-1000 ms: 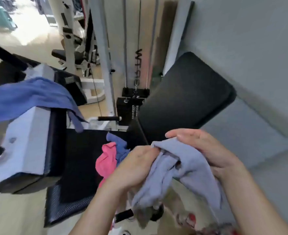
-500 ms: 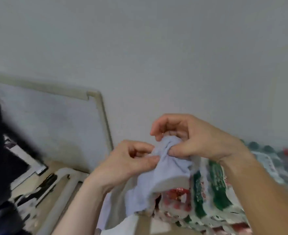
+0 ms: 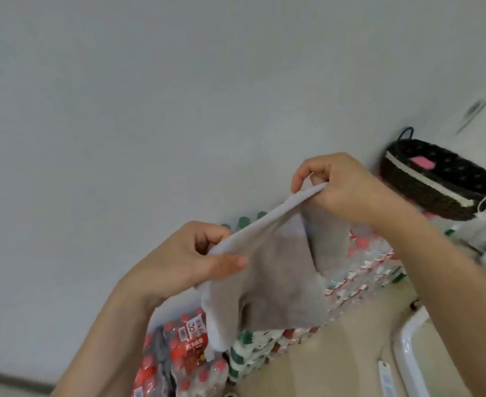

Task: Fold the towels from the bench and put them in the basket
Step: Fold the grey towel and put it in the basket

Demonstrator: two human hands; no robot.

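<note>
A pale grey wall [image 3: 150,110] fills most of the view. Below it lie shrink-wrapped packs of bottles [image 3: 187,356] with red and green caps. A grey towel [image 3: 282,282] is held up in front of them, its top edge pulled taut on a slant between the two hands and the rest hanging loose beneath. A dark woven basket [image 3: 413,193] sits to the right, just past the right hand and apart from the towel. The left hand [image 3: 184,262] pinches the lower end of the edge between thumb and curled fingers; the right hand [image 3: 347,190] grips the higher end, fingers curled round it. A small pink cloth [image 3: 421,162] lies inside the basket
</note>
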